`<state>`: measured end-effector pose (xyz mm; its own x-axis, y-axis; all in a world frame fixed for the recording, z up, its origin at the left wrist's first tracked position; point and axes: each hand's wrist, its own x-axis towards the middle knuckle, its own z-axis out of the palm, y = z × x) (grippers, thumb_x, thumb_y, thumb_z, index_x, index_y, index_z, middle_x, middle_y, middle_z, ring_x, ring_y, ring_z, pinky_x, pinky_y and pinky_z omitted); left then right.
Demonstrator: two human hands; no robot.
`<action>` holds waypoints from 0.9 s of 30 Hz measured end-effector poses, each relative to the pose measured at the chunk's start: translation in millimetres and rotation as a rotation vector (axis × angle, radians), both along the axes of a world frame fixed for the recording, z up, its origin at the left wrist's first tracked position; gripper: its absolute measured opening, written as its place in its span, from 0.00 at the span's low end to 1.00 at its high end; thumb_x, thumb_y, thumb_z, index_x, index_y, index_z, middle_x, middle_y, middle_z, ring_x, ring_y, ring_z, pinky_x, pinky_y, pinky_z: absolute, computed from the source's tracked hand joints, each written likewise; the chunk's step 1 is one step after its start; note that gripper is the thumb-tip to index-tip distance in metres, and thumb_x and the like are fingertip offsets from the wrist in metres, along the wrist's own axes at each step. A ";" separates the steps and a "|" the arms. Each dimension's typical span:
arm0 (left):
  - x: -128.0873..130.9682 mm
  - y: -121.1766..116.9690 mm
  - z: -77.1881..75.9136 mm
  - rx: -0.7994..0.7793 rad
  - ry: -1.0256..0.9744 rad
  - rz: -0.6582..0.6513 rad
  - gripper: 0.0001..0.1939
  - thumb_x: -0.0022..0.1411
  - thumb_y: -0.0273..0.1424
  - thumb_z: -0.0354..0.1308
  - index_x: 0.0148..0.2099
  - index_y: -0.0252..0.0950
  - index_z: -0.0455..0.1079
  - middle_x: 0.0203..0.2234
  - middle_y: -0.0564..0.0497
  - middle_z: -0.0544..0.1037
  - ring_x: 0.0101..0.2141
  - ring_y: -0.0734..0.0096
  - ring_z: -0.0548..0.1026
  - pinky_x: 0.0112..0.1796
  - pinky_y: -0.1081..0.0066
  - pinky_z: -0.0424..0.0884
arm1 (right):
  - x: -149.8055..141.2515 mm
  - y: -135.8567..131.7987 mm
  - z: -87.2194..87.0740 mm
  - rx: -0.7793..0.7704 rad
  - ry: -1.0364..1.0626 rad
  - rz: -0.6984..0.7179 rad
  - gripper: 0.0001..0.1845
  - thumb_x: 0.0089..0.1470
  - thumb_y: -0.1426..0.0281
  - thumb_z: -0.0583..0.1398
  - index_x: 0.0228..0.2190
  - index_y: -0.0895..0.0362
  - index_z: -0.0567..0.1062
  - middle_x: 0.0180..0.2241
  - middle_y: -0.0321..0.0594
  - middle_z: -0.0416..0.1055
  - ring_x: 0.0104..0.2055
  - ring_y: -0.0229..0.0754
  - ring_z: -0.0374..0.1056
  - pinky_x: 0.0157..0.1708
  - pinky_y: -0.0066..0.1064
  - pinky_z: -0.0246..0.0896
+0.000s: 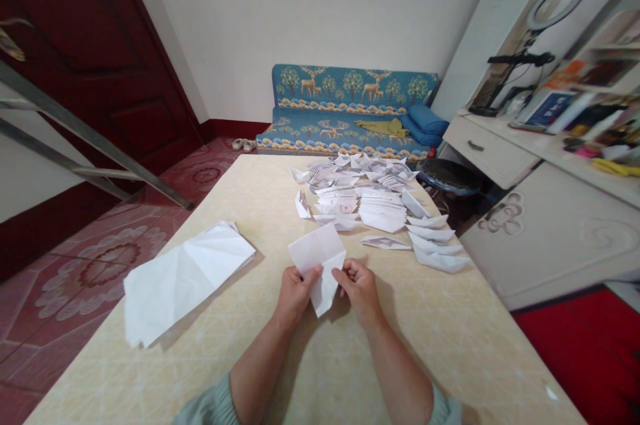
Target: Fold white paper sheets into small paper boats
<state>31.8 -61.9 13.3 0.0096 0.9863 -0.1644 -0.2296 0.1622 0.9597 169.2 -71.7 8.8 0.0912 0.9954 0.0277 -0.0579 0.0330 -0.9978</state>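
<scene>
A partly folded sheet of white paper (320, 248) is held above the table between both hands. My left hand (296, 288) pinches its left side, thumb on top and fingers underneath. On the right side, my right hand (359, 284) grips the folded edge between thumb and curled fingers. The paper's lower end narrows to a slanted tip, while the upper part is flat with a crease. Beyond it lie many folded paper boats (383, 208), some nested in rows. A stack of creased white paper sheets (185, 278) rests to the left of my hands.
The pale patterned table (240, 358) carries all the paper. Behind it stands a blue sofa (345, 122) with a deer pattern. A metal ladder (95, 138) leans at the left, a round stool (450, 175) and a white cabinet (565, 225) stand at the right.
</scene>
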 end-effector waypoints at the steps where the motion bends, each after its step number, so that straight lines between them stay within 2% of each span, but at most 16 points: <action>1: 0.8 0.1 -0.9 0.012 -0.003 0.037 0.18 0.46 0.39 0.64 0.29 0.26 0.73 0.21 0.46 0.77 0.20 0.72 0.70 0.22 0.75 0.64 | -2.0 -0.3 0.2 -0.001 -0.003 0.046 0.11 0.43 0.64 0.64 0.23 0.58 0.70 0.17 0.30 0.66 0.18 0.32 0.60 0.18 0.22 0.54; 5: 3.7 -0.5 -3.4 0.051 0.004 0.115 0.18 0.46 0.39 0.63 0.31 0.25 0.74 0.24 0.44 0.78 0.23 0.69 0.72 0.25 0.72 0.66 | -9.1 -2.9 1.6 -0.007 0.003 0.130 0.15 0.40 0.69 0.65 0.33 0.58 0.74 0.29 0.38 0.75 0.28 0.39 0.69 0.28 0.27 0.63; 7: 4.8 -1.1 -4.0 0.062 0.020 0.113 0.18 0.47 0.39 0.63 0.31 0.25 0.74 0.24 0.45 0.78 0.23 0.69 0.72 0.25 0.73 0.66 | -10.3 -4.5 2.8 -0.041 0.001 0.127 0.16 0.40 0.68 0.65 0.34 0.58 0.73 0.27 0.37 0.74 0.24 0.38 0.68 0.22 0.26 0.62; 11: 5.9 -1.3 -4.6 0.086 0.074 0.096 0.17 0.48 0.39 0.62 0.29 0.26 0.73 0.21 0.47 0.76 0.21 0.70 0.70 0.23 0.74 0.64 | -10.0 -6.2 1.4 -0.103 -0.044 0.120 0.13 0.41 0.63 0.64 0.27 0.59 0.72 0.14 0.30 0.66 0.10 0.31 0.56 0.09 0.22 0.47; 14: 5.3 -0.8 -5.0 0.087 0.104 0.068 0.17 0.48 0.39 0.61 0.28 0.26 0.73 0.20 0.47 0.76 0.20 0.72 0.69 0.22 0.75 0.63 | -9.2 -5.8 -3.4 -0.086 -0.068 0.103 0.17 0.45 0.57 0.60 0.19 0.58 0.68 0.09 0.28 0.60 0.09 0.29 0.51 0.09 0.21 0.42; 17: 3.1 -0.6 -5.9 0.079 0.109 0.025 0.17 0.48 0.39 0.62 0.29 0.26 0.73 0.20 0.47 0.76 0.20 0.72 0.69 0.22 0.75 0.63 | -6.7 -4.2 -5.7 -0.088 -0.046 0.020 0.24 0.50 0.53 0.56 0.14 0.57 0.63 0.08 0.28 0.56 0.09 0.29 0.50 0.10 0.22 0.41; 20: -0.4 -0.4 -7.4 0.091 0.134 -0.077 0.16 0.48 0.38 0.62 0.29 0.26 0.73 0.21 0.47 0.76 0.20 0.73 0.69 0.21 0.76 0.62 | -1.1 -2.4 -3.5 -0.034 0.018 -0.071 0.19 0.50 0.56 0.57 0.19 0.57 0.65 0.12 0.27 0.56 0.12 0.29 0.51 0.12 0.21 0.42; 23: -3.6 0.7 -7.8 0.093 0.189 -0.174 0.16 0.49 0.38 0.62 0.29 0.27 0.72 0.21 0.48 0.75 0.20 0.75 0.68 0.21 0.77 0.61 | 5.2 -1.1 -1.1 0.016 0.036 -0.084 0.14 0.47 0.62 0.62 0.21 0.58 0.65 0.13 0.26 0.56 0.13 0.28 0.51 0.13 0.20 0.42; 27: -5.7 3.1 -2.7 0.117 0.239 -0.174 0.15 0.49 0.37 0.62 0.33 0.28 0.73 0.24 0.48 0.77 0.23 0.73 0.70 0.24 0.77 0.64 | 8.4 0.0 -0.3 -0.003 0.044 -0.142 0.12 0.46 0.63 0.62 0.24 0.59 0.68 0.13 0.29 0.62 0.14 0.30 0.56 0.14 0.21 0.47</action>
<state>26.1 -58.8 10.6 0.1549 0.9856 -0.0683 0.0258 0.0650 0.9975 177.6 -71.6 8.5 0.2320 0.9726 0.0173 -0.0970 0.0408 -0.9945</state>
